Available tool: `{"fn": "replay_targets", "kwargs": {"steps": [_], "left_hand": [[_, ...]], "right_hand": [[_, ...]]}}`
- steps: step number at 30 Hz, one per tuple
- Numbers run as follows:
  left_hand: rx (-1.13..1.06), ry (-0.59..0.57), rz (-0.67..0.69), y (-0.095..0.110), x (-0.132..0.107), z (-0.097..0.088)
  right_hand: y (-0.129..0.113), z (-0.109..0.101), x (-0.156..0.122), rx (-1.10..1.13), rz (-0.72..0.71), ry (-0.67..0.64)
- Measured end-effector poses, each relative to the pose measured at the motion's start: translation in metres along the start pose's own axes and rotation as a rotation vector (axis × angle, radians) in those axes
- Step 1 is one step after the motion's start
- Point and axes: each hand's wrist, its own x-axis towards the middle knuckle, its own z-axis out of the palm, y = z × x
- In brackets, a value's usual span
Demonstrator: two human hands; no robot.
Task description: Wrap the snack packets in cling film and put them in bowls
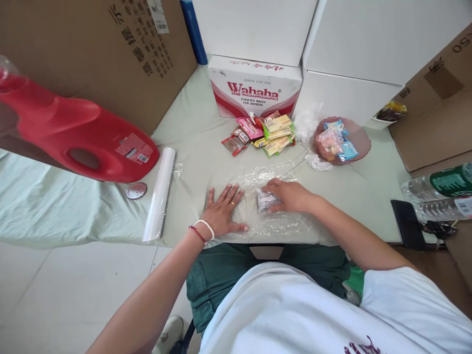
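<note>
The left hand (222,212), fingers spread wide, flattens clear plastic film (289,223) on the tabletop (195,132); the right hand (292,195) pinches a printed packet (266,201) over it. Packet placement seems underway; the next move calls for steady film.

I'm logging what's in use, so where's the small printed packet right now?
In the head view, the small printed packet is just right of centre, gripped by the right hand, amid clear plastic film and right of the left hand.
</note>
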Motion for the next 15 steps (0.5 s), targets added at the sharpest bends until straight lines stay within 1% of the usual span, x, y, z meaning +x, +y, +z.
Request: {"fn": "replay_targets", "kwargs": {"steps": [1, 2, 5, 8, 11, 13, 15], "left_hand": [[0.003, 0.003, -0.005, 0.0, 0.0, 0.0], [0.003, 0.005, -0.008, 0.0, 0.001, 0.001], [-0.004, -0.008, -0.008, 0.0, 0.002, 0.001], [-0.017, -0.02, -0.01, 0.0, 0.003, 0.0], [-0.04, -0.01, 0.004, -0.004, 0.003, 0.0], [-0.078, 0.016, 0.023, -0.009, 0.001, 0.002], [-0.136, 0.066, 0.046, -0.015, -0.002, 0.005]], "right_hand": [[-0.003, 0.002, -0.004, -0.042, 0.007, -0.037], [-0.006, 0.003, -0.007, -0.08, 0.028, -0.047], [-0.011, 0.004, -0.014, -0.119, 0.068, 0.023], [-0.015, 0.005, -0.011, -0.094, 0.05, 0.059], [-0.017, 0.013, -0.004, -0.066, 0.025, -0.001], [-0.015, 0.023, -0.006, -0.019, 0.007, -0.01], [-0.009, 0.032, -0.02, 0.063, -0.013, 0.077]]}}
